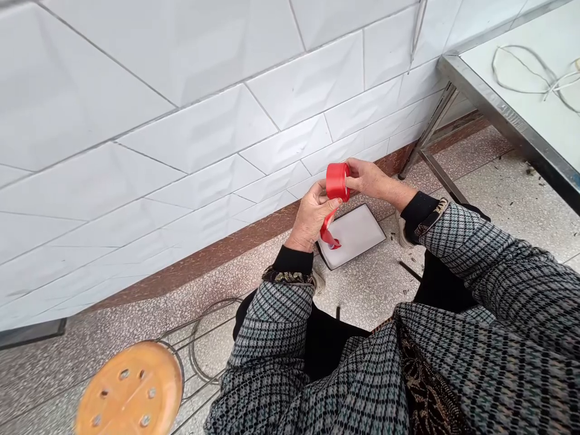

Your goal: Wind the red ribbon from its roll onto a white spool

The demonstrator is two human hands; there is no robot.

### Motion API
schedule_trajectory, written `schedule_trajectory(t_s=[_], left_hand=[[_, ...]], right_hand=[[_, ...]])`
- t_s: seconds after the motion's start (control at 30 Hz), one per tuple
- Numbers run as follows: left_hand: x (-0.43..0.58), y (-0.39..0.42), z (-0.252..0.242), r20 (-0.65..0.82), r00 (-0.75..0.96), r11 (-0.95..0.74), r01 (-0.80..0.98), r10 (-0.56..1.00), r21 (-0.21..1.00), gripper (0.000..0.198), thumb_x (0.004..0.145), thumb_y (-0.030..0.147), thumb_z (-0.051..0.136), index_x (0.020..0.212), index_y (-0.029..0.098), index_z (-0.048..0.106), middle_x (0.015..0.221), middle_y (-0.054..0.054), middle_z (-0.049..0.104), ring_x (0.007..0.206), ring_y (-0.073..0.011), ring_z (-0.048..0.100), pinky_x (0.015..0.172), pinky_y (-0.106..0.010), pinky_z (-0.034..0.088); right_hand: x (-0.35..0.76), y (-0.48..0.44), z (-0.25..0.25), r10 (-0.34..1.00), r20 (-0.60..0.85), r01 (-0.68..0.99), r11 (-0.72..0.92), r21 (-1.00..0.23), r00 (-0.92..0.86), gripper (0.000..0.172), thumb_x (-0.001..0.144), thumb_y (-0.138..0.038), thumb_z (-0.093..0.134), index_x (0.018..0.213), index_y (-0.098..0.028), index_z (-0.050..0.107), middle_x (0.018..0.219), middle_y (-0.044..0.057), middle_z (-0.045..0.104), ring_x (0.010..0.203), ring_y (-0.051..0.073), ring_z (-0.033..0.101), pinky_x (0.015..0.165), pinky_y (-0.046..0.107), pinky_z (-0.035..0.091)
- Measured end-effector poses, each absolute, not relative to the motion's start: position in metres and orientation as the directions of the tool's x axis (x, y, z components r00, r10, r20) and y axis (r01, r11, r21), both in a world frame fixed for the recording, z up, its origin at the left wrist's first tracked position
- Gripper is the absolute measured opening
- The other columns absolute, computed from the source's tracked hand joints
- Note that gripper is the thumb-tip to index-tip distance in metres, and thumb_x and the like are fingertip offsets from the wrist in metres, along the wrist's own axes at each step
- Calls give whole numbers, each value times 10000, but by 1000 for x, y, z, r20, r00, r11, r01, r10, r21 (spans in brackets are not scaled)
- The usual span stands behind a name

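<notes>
A roll of red ribbon (336,181) is held up between my two hands. My right hand (362,177) grips it from the right side, with fingers at the roll's open core. My left hand (313,212) is closed at the roll's lower left, its thumb pressed against the bottom. A loose length of red ribbon (327,234) hangs from beneath my left hand. Its end lies over a shallow white box or lid (357,234) with dark edges, on the floor between my feet.
White tiles cover the wall (203,127) ahead. At the right stands a metal-edged table (521,121) with a pale cable (525,90) on it. An orange round stool (131,389) is at the lower left, beside thin metal rods (199,344). Small dark scraps dot the speckled floor.
</notes>
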State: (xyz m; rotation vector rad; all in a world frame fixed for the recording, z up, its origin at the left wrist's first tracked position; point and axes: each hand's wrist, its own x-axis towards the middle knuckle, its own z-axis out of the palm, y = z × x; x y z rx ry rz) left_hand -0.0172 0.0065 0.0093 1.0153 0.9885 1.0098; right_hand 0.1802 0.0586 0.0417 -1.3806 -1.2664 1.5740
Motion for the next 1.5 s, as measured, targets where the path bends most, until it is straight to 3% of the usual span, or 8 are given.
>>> schedule_trajectory(t_s=[0.13,0.23,0.43,0.63,0.77,1.13,1.37,1.5], left_hand=[[-3,-1,5,-154,163,188,-219,975,958,626,870,636,944,1323,289,686,512,122,481,348,-82,343,409,-276,238],[1,-3,1,-128,206,175,-230,970,957,645,930,704,868,1382,283,685,472,134,429,332,-93,332,403,-293,227],[-1,0,-5,-124,219,168,-195,968,966,639,958,594,867,1468,266,665,478,140,480,305,-96,366,392,-276,252],[6,4,-10,-97,169,124,-159,981,979,670,971,533,866,1535,239,657,583,83,641,442,-142,630,488,-257,443],[4,8,-11,-93,137,110,-118,986,987,620,983,447,848,1523,189,687,690,9,764,503,-132,652,529,-256,466],[-10,14,-16,3,288,43,-153,958,987,859,931,600,903,1610,201,559,561,95,656,507,-175,696,617,-324,612],[-13,16,-11,3,270,30,-116,963,993,725,861,587,981,1391,227,642,595,75,694,487,-175,680,571,-320,571],[-9,14,-4,-22,277,84,-211,961,974,718,773,630,1039,1243,244,659,531,94,626,470,-174,651,572,-322,549]], right_hand=[[176,65,32,977,-201,237,-180,-955,-67,166,844,-125,767,855,-238,645,826,-10,669,974,248,664,869,305,580],[174,65,34,944,-308,100,-298,-949,-115,159,851,-135,773,895,-239,661,840,-5,714,906,233,699,839,323,626],[170,59,45,852,-483,-86,-507,-858,-202,141,950,-112,769,877,-207,696,759,27,773,755,189,711,779,299,645],[171,59,42,811,-535,-157,-575,-803,-237,175,999,-117,757,847,-197,724,762,54,791,711,181,719,733,265,646],[172,60,42,801,-552,-169,-592,-788,-232,189,1014,-103,740,845,-188,739,732,55,771,679,174,689,713,270,645],[171,56,53,677,-651,-219,-732,-645,-344,137,1114,-144,665,994,-180,720,771,59,786,686,171,718,740,265,647],[170,54,46,615,-672,-220,-783,-582,-413,181,1165,-196,600,1042,-193,733,748,57,780,624,167,698,635,241,644],[173,54,49,620,-645,-119,-756,-644,-446,128,1109,-197,668,993,-200,722,756,66,782,660,178,721,685,260,657]])
